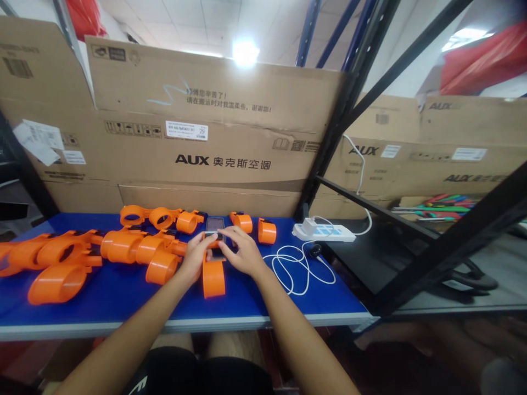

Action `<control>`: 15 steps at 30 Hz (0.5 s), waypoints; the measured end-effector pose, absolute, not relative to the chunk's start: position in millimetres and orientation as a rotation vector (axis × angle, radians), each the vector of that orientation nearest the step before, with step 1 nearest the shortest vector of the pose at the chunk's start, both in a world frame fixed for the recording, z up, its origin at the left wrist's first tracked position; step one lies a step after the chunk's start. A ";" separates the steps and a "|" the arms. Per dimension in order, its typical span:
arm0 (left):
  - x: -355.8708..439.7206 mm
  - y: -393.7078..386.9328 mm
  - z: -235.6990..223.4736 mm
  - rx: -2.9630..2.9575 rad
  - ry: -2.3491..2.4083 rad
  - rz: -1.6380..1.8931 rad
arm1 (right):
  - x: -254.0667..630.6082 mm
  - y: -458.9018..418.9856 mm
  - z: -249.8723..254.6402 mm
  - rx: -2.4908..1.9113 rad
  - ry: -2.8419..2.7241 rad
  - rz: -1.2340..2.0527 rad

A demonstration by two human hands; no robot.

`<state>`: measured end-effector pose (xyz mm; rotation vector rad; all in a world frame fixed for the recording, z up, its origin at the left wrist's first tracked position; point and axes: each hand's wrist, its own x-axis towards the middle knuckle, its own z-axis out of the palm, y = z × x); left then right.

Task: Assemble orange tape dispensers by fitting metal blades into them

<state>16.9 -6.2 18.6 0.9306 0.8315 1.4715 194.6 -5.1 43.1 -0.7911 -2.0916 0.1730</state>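
My left hand (195,256) and my right hand (244,253) meet at the middle of the blue table. Between them is an orange ring-shaped plastic part (214,280), its round band turned towards me and its narrow end among my fingers. The left fingers are closed around that narrow end. My right thumb and fingertips press at a small dark piece on it; its exact shape is blurred. Just beyond my fingertips lies a flat phone-like device (214,223), partly covered by the hands.
Several similar orange parts (120,246) lie in rows to the left, with another orange part (267,231) on the right. A white power strip (325,232) and a looped white cable (284,274) are at right. Behind stands a large cardboard box (222,142), beside a black shelf post (329,131).
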 end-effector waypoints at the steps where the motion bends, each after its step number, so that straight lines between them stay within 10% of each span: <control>1: 17.2 -5.7 18.0 0.929 0.830 1.475 | 193.2 -5.4 43.1 -0.782 -2.104 0.170; 15: -4.6 -3.9 32.3 0.778 0.645 1.512 | 201.5 5.4 36.2 -0.994 -2.103 0.009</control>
